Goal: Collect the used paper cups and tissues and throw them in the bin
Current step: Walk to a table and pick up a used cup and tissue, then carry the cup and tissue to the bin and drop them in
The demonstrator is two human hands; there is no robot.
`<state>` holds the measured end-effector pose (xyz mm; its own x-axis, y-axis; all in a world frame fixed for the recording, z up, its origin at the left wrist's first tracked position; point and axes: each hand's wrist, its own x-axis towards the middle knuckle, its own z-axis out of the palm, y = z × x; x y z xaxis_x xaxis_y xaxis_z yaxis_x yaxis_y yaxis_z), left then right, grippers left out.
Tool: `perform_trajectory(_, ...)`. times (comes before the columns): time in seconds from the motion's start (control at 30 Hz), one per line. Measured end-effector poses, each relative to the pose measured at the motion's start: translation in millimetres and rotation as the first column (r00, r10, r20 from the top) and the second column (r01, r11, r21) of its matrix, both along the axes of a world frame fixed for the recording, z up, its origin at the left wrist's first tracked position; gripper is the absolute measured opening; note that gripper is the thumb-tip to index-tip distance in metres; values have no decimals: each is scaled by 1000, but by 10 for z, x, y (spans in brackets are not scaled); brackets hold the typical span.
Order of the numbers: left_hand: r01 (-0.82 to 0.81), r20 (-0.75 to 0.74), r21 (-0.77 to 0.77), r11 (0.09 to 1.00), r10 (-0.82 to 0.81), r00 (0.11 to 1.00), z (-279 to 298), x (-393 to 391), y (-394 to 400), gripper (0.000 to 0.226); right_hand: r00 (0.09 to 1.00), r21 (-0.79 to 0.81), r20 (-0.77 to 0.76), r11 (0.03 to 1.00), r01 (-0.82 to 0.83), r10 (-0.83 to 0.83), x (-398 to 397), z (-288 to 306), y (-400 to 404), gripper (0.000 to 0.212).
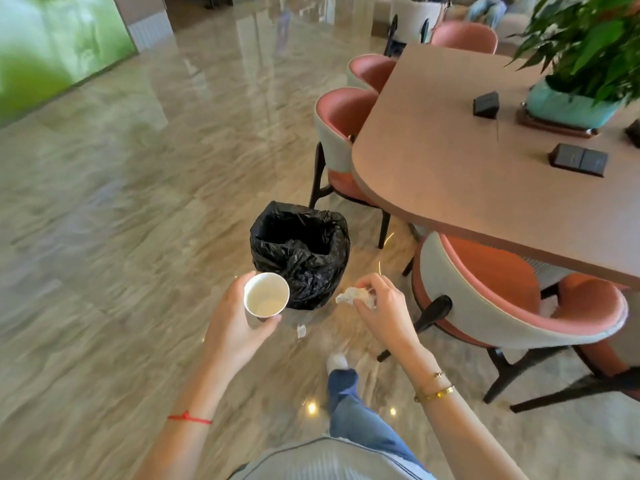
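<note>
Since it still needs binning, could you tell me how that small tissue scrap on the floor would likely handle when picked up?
The tissue scrap looks crumpled and thin, so probably floppy and very light. On the glossy floor it may slide or drift.

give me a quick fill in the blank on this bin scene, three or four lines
1. The left hand holds a white paper ____.
2. The right hand pinches a crumpled white ____.
3. The bin on the marble floor is lined with a ____ plastic bag.
4. A small white scrap lies on the floor, ____ the bin.

Missing words: cup; tissue; black; outside
</note>
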<state>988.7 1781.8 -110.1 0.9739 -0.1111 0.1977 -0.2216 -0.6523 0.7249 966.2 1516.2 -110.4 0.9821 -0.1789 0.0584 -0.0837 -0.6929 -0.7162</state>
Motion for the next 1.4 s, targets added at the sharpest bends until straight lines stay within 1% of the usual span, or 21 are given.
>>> perform_trajectory(0.1, -11, -25, -21, 1000, 10, 1000, -119, 709, -232, 78, 999, 4, -32, 1000, -30, 30, 803, -64, -236, 17)
perform_trajectory(0.2, -48, -82, -60, 997, 43, 996, -192, 1395, -438, 77, 994, 3, -81, 998, -69, 69, 1611, -110, -429, 12)
perform_trajectory(0.3, -66, -71, 3, 998, 66, 995, -221, 2028, -606, 74, 987, -18, -114, 993, -118, 116, 2349, -125, -519, 7)
perform_trajectory(0.37, -79, -103, 8, 997, 80, 992, -243, 2418, -707, 73, 982, -28, -128, 989, -147, 143, 2792, -151, -537, 5)
perform_trajectory(0.5, -80, -144, -13, 997, 77, 987, -377, 3167, -848, 73, 965, -48, -191, 980, -195, 182, 3565, -296, -526, 12)
perform_trajectory(0.67, -74, -238, -2, 997, 71, 969, -664, 3908, -892, 74, 953, -64, -259, 981, -182, 160, 4269, -584, -455, 17)
perform_trajectory(0.83, -32, -335, 87, 996, 59, 940, -912, 4462, -846, 77, 931, -58, -338, 985, -165, 136, 4794, -875, -344, 16)
perform_trajectory(1.07, 32, -473, 71, 997, 5, 881, -1094, 4971, -759, 82, 888, -80, -437, 977, -197, 143, 5214, -1141, -298, 25)
perform_trajectory(1.2, 57, -483, 79, 995, -11, 875, -1016, 5105, -706, 78, 909, -51, -405, 990, -133, 101, 5266, -1078, -347, 27)
perform_trajectory(1.4, 114, -393, 106, 988, -63, 917, -717, 5149, -652, 62, 956, -67, -288, 995, -68, 46, 5126, -749, -465, 30)
